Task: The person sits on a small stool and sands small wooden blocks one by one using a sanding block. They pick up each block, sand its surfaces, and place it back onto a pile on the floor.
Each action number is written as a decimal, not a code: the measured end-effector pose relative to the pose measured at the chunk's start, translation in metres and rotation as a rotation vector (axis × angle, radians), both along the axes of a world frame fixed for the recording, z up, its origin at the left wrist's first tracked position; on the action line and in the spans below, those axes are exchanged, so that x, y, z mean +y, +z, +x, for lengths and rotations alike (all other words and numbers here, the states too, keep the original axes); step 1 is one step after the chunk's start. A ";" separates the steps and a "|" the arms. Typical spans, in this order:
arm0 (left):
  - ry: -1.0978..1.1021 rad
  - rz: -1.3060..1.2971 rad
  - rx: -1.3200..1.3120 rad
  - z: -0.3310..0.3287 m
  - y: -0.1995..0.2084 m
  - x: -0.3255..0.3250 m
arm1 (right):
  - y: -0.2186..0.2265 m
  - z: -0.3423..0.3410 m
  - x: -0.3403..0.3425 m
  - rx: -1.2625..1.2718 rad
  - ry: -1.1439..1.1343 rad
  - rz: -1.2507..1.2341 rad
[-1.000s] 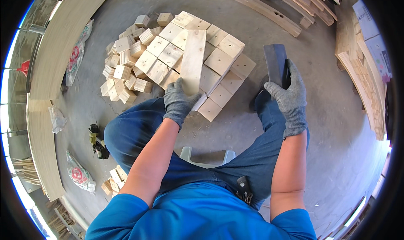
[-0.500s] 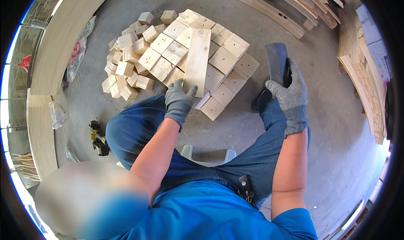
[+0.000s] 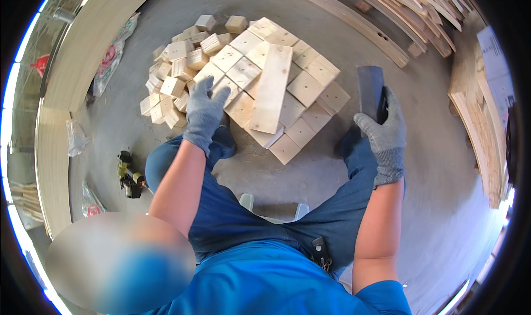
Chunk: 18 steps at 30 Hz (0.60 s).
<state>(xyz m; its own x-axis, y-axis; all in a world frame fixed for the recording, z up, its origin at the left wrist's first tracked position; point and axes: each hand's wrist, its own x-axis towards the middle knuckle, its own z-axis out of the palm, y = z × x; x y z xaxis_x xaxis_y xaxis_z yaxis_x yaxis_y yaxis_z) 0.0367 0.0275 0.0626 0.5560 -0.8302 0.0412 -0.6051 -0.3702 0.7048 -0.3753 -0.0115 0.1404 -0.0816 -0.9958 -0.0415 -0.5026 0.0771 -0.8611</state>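
Note:
My left hand (image 3: 205, 114), in a grey knit glove, hovers with its fingers apart at the edge of the loose wooden blocks (image 3: 172, 87), beside the stacked assembly of square blocks (image 3: 306, 87). It appears to hold nothing. A light wooden board (image 3: 272, 88) lies slantwise across the top of the assembly. My right hand (image 3: 386, 135), gloved the same way, grips a flat dark grey piece (image 3: 369, 91) between thumb and fingers above my right knee. The exact kind of this piece cannot be made out.
A green and black power tool (image 3: 129, 177) lies on the floor left of my left knee. Long planks (image 3: 354, 27) are stacked at the far right, and more timber (image 3: 470, 110) stands at the right. Plastic bags (image 3: 113, 55) lie at the left. A pale stool (image 3: 246, 200) shows between my legs.
My left hand has left the near end of the board and moved left to the loose blocks. My right hand keeps the dark piece. The whole view has shifted slightly.

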 end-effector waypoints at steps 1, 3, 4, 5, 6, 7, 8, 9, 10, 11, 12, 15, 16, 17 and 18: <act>-0.013 -0.042 -0.025 0.021 0.010 -0.006 | 0.000 0.005 0.001 0.012 0.006 -0.004; -0.004 -0.165 0.001 0.057 0.032 -0.019 | -0.002 0.007 0.001 0.058 0.007 -0.029; 0.015 -0.217 -0.019 0.081 0.039 -0.026 | -0.003 0.005 -0.001 0.091 0.007 -0.050; 0.035 -0.201 -0.051 0.099 0.049 -0.031 | -0.009 0.004 -0.002 0.117 0.011 -0.078; 0.057 -0.182 -0.080 0.116 0.056 -0.033 | -0.010 0.008 -0.002 0.120 0.025 -0.082; 0.042 -0.145 -0.138 0.137 0.051 -0.035 | -0.008 0.011 -0.002 0.122 0.037 -0.086; 0.029 -0.108 -0.198 0.161 0.042 -0.033 | -0.006 0.016 -0.002 0.124 0.052 -0.092; 0.014 -0.068 -0.260 0.181 0.031 -0.030 | -0.005 0.021 -0.003 0.125 0.058 -0.077; -0.005 0.015 -0.251 0.200 0.016 -0.024 | -0.004 0.025 -0.003 0.126 0.063 -0.063; -0.017 0.101 -0.245 0.220 -0.003 -0.015 | -0.005 0.031 -0.005 0.124 0.076 -0.047; -0.035 0.186 -0.231 0.235 -0.024 -0.011 | -0.005 0.036 -0.006 0.110 0.079 -0.031; -0.026 0.290 -0.261 0.244 -0.086 0.010 | -0.016 0.038 -0.013 0.081 0.080 0.029; -0.040 0.317 -0.231 0.254 -0.111 0.017 | -0.020 0.039 -0.016 0.073 0.075 0.057; -0.001 0.386 -0.203 0.245 -0.121 0.015 | -0.020 0.038 -0.018 0.075 0.059 0.080; 0.043 0.457 -0.179 0.234 -0.129 0.014 | -0.020 0.040 -0.020 0.072 0.047 0.103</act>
